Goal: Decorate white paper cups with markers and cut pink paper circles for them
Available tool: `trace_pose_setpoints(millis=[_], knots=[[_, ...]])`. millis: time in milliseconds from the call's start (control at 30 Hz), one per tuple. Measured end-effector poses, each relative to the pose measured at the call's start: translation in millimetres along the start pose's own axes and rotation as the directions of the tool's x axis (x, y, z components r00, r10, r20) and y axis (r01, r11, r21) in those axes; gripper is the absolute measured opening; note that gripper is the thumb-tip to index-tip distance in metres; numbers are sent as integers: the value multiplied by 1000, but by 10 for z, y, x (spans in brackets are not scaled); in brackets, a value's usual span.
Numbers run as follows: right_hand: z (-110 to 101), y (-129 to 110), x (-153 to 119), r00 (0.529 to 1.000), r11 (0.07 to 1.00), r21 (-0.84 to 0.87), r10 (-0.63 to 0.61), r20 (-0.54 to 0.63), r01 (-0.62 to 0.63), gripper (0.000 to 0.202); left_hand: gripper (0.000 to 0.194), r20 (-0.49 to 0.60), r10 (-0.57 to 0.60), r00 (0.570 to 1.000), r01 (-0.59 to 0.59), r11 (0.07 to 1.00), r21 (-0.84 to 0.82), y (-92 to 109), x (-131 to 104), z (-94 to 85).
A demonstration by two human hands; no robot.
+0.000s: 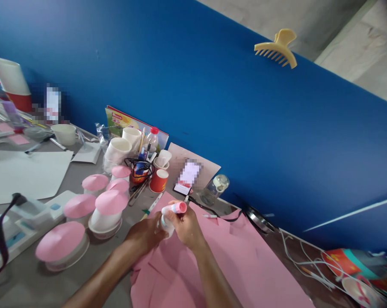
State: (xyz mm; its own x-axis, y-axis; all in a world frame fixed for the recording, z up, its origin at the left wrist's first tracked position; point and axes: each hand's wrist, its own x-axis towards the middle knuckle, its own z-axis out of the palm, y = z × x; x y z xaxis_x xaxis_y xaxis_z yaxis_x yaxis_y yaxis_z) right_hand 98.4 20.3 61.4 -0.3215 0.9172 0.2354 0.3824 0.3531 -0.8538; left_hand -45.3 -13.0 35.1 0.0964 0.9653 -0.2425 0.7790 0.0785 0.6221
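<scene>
Over the pink paper sheets (241, 256), my two hands come together at the middle of the view. My right hand (188, 226) is closed around a glue stick (174, 208), a white tube with a pink end that points right. Just below the tube, my left hand (148, 233) grips a small white paper cup (166, 229), mostly covered by fingers. To the left stand several white cups topped with shallow pink paper cones (111, 202). A white marker (156, 201) lies beyond my left hand.
Behind are a red cup (159, 180), stacked white cups (118, 147), a phone (187, 177) and a glass jar (214, 190). A white power strip (26, 231) lies left, white cables (311, 261) right. A blue partition (212, 94) bearing a yellow hair claw (278, 47) closes the back.
</scene>
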Motion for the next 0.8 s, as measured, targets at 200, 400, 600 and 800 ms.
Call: trace_pose_setpoints(millis=[200, 400, 600, 800], knots=[[-187, -94, -2, 986, 998, 7, 61, 154, -63, 17, 37, 0, 16, 1000, -16, 999, -45, -11, -24, -3], [-401, -101, 30, 997, 997, 77, 14, -81, -8, 25, 36, -30, 43, 999, -46, 996, -82, -37, -21, 25], [-456, -43, 61, 962, 977, 212, 81, -262, -25, 54, 34, -29, 36, 999, -38, 998, -59, -18, -25, 9], [-401, -103, -6, 990, 910, 415, 68, -125, -10, 55, 34, -32, 37, 999, -39, 998, -44, -54, 3, 34]])
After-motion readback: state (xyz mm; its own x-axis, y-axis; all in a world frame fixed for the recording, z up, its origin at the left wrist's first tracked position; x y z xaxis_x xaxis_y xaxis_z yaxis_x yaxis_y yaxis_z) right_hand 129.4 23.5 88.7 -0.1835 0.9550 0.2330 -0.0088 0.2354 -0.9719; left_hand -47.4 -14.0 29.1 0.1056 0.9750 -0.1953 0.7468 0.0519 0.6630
